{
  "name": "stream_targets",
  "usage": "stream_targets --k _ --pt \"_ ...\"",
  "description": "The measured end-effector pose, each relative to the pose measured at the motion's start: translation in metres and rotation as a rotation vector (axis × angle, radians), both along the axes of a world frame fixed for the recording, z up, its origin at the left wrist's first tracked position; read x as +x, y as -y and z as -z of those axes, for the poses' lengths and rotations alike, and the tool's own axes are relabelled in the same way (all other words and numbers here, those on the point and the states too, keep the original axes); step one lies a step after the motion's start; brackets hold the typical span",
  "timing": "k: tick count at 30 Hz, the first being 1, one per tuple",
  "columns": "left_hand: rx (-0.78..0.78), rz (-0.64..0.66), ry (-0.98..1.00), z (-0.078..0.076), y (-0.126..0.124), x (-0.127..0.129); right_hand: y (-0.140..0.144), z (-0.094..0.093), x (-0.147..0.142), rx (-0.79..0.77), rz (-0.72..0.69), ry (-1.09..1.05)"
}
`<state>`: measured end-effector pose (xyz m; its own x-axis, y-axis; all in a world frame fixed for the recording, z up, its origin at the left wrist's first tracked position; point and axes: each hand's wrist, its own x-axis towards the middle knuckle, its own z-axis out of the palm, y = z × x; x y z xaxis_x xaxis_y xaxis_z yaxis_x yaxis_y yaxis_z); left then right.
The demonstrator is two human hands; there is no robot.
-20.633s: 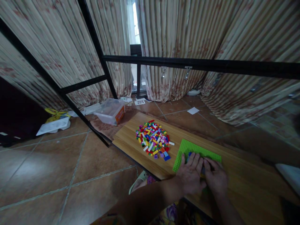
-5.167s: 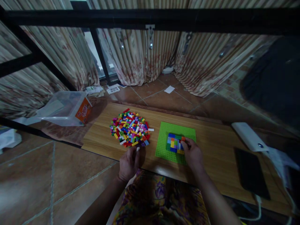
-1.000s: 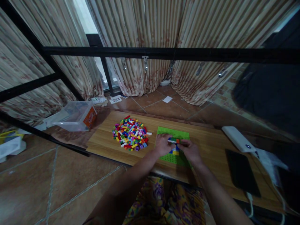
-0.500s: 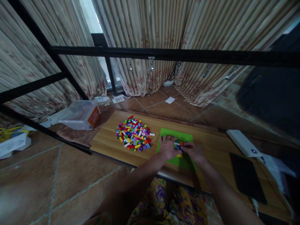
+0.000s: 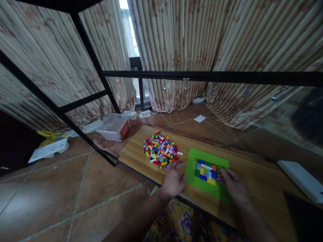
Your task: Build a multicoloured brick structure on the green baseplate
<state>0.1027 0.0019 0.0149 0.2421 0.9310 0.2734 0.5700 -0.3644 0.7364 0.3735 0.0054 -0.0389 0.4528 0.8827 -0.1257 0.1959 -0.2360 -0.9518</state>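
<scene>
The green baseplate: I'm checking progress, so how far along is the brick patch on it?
Done: a small block of coloured bricks sits mid green baseplate. In hand: nothing; the left hand rests by the loose brick pile, the right hand beside the patch. Left: most of the plate is bare and the pile is large.

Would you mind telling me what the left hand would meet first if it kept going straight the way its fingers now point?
Most likely the pile of loose bricks: the left hand rests on the wooden board with its fingers aimed up at the pile's near edge, only bare board between. Depth is hard to judge.
</scene>
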Motion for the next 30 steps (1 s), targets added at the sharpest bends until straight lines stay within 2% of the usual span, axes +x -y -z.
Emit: stream_targets --k 6,9,13,17,22,26,30 --pt "-0.011 -0.297 0.013 -0.003 -0.009 -0.069 0.015 0.012 -0.008 0.047 0.036 0.425" --pt "-0.015 -0.412 0.002 -0.002 -0.017 -0.093 0.018 0.011 -0.011 0.068 0.024 0.534" --pt "-0.005 -0.501 -0.025 0.001 -0.03 -0.111 0.019 0.009 -0.013 0.086 0.025 0.56" --pt "-0.023 -0.541 -0.059 0.004 -0.043 -0.117 0.018 0.01 -0.012 0.056 0.03 0.543" --pt "0.021 -0.455 -0.141 -0.001 -0.065 -0.1 0.018 0.012 -0.013 0.088 0.033 0.534" --pt "0.059 -0.257 -0.316 -0.014 -0.087 -0.069 0.017 0.009 -0.017 0.129 0.05 0.532" --pt "0.017 -0.05 -0.529 -0.026 -0.109 -0.035 0.016 0.004 -0.021 0.154 0.054 0.522"
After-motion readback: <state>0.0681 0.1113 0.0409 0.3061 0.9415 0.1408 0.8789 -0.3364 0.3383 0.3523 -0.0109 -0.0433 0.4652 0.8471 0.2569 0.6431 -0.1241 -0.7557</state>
